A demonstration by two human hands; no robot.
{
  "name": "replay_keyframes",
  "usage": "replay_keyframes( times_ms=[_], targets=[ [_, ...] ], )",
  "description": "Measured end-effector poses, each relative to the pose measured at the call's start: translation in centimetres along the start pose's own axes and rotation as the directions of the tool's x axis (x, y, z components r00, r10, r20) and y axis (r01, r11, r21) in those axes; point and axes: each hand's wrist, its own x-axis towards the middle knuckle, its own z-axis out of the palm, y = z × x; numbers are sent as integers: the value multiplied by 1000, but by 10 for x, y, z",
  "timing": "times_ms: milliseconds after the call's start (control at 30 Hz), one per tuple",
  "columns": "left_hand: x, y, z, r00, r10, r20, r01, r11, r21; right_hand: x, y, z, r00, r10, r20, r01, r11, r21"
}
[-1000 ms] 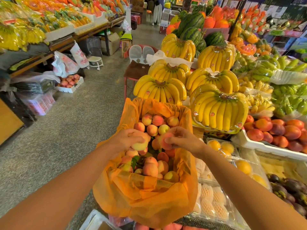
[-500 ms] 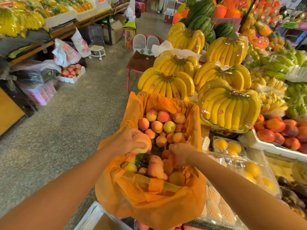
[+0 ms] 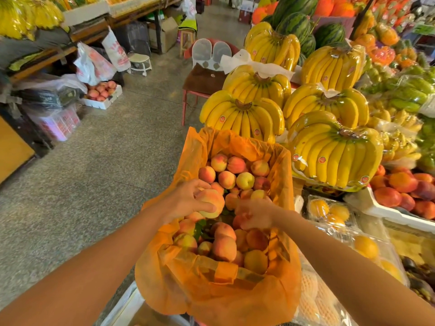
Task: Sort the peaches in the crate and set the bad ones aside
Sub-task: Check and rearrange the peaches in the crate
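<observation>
The crate (image 3: 281, 175) is lined with an orange plastic bag (image 3: 211, 285) and filled with peaches (image 3: 226, 245), pink, red and pale yellow; it stands just near of the banana bunches (image 3: 242, 116). The left hand (image 3: 186, 201) has its grip closed around one pale yellow-pink peach (image 3: 210, 203), above the pile. The right hand (image 3: 256, 215) reaches down among the peaches, its fingers curled on a red peach (image 3: 239, 221).

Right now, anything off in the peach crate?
Nothing damaged that shows. Green leaves lie loose among the peaches mid-crate, and the orange liner is crumpled over the near rim. The left hand holds a pale peach; the right hand is down on the pile.
</observation>
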Motion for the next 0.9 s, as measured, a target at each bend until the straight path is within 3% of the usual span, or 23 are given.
replay_keyframes(
  times_ms=[33, 67, 100, 133, 267, 400, 500, 600, 900],
  targets=[
    [2, 1, 1, 1000, -6, 0, 6, 1000, -5, -1, -1, -6, 996, -36, -85, 61, 950, 305],
    [3, 2, 2, 1000, -17, -5, 16, 1000, -12, -2, -3, -11, 985, -68, -157, 145, 824, 548],
    [4, 4, 3, 1000, -27, -17, 26, 999, -24, -4, -6, -16, 973, -102, -208, 218, 710, 670],
    [5, 5, 3, 999, -44, -27, 43, 998, -35, -6, -10, -20, 961, -138, -239, 268, 676, 687],
    [8, 9, 5, 998, -59, -10, 58, 996, -69, 3, -28, -19, 897, -220, -383, 389, 804, 450],
    [2, 8, -2, 999, 28, 29, -26, 999, -48, 14, -23, -13, 896, -189, -401, 380, 794, 475],
    [-5, 1, -16, 961, 245, -124, -186, 913, 364, 26, -24, -2, 932, -212, -294, 314, 877, 364],
    [-6, -13, -25, 919, 375, -118, -223, 744, 630, 42, -33, 15, 959, -215, -182, 256, 936, 242],
    [1, -32, -30, 914, 373, -160, -247, 825, 509, 65, -43, 32, 988, -150, 23, 142, 969, 202]
  ],
)
